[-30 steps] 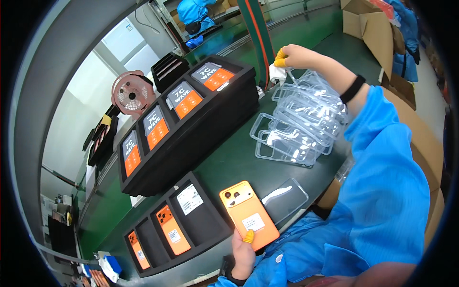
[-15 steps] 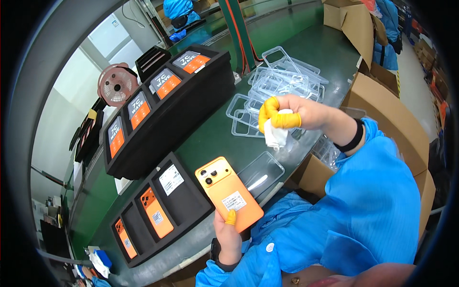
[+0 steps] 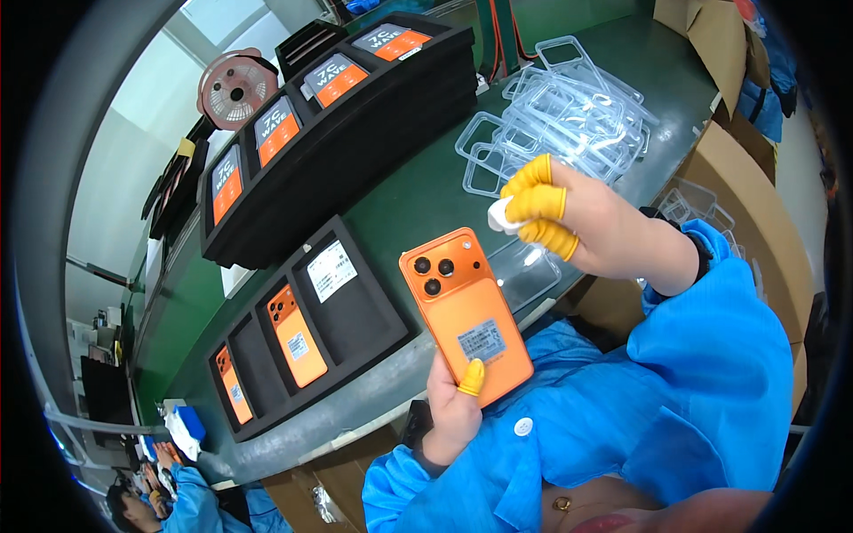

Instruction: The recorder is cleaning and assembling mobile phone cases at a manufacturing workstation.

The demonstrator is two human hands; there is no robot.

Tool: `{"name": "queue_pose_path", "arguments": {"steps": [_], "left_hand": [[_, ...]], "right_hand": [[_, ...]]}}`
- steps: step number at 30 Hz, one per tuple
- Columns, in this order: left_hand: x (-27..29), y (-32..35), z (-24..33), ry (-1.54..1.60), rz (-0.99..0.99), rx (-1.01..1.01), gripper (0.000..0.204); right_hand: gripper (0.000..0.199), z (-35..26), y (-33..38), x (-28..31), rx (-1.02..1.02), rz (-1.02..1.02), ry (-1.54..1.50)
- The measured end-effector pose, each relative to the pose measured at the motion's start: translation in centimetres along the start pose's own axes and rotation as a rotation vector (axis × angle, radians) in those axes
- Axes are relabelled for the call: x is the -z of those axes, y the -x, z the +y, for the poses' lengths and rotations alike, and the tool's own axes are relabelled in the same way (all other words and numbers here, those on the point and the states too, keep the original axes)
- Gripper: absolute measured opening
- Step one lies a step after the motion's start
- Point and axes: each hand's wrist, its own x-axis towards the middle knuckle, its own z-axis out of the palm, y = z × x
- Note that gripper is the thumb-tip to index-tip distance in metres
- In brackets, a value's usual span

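Note:
My left hand (image 3: 453,404), a yellow cot on its thumb, grips the lower end of an orange smartphone (image 3: 431,306). The phone's back faces up, showing three camera lenses and a printed label. To the right, my right hand (image 3: 582,213) pinches a wad of white cloth or tissue (image 3: 499,216) between fingers in yellow cots; it is apart from the phone. Partly covered by that hand, a clear phone case (image 3: 529,271) lies on the green bench (image 3: 391,209). Left of the phone is a black foam tray (image 3: 386,333) with two orange phones (image 3: 298,342) in its slots.
A thick black foam block (image 3: 355,147) holding several grey-and-orange packs stands behind the tray. Clear phone cases (image 3: 569,111) are heaped at the back right. Cardboard boxes (image 3: 746,204) line the right side. A pink fan (image 3: 237,89) stands far left; a co-worker's sleeve (image 3: 195,497) shows lower left.
My view has shifted. The phone has come up and turned slightly in my left hand. My right hand has rotated, and the cloth, hanging down before, is now mostly tucked inside its fingers.

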Motion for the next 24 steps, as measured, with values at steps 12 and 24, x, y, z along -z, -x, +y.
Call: {"name": "queue_pose_path", "arguments": {"steps": [12,24], "left_hand": [[0.0,0.8,-0.1,0.096,-0.124,0.098,0.047],[-0.5,0.7,-0.1,0.132,-0.254,0.133,0.048]], "right_hand": [[0.023,-0.3,-0.1,-0.8,0.198,0.068,0.260],[0.014,0.0,-0.6,-3.6,0.380,-0.041,0.337]]}}
